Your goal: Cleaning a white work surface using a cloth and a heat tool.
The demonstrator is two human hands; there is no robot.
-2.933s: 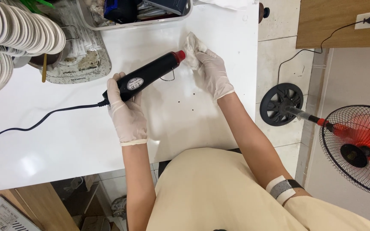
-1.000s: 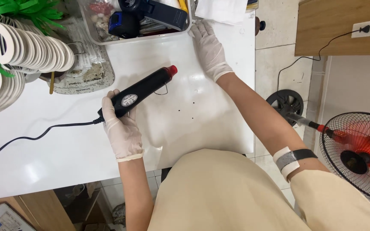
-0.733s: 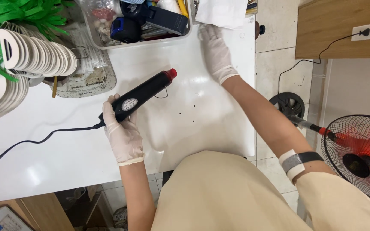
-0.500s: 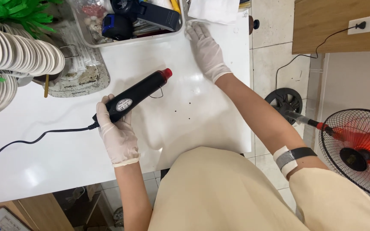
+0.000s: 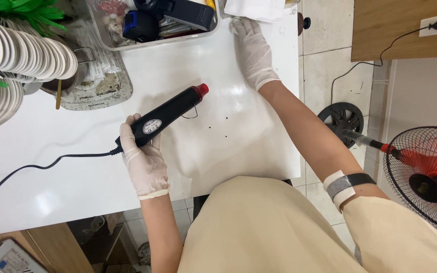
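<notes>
Left hand [image 5: 145, 159] clenched round black heat gun [image 5: 170, 112]; right hand [image 5: 253, 48] outstretched flat, ungripping, fingertips hidden under white paper [image 5: 255, 8].

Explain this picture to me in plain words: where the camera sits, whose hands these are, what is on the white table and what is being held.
The camera is worn on a person's head and looks down, so you see that person's own arms and beige top from above. Both hands wear thin pale gloves. The left hand grips a black heat tool with a red tip; its black cord trails off to the left across the white table. The right hand reaches to the far edge and rests flat by a white cloth or paper, holding nothing that shows. Also on the table: a clear tray of tools, a row of white discs and green strips. A red floor fan stands on the tiled floor at the right.
</notes>
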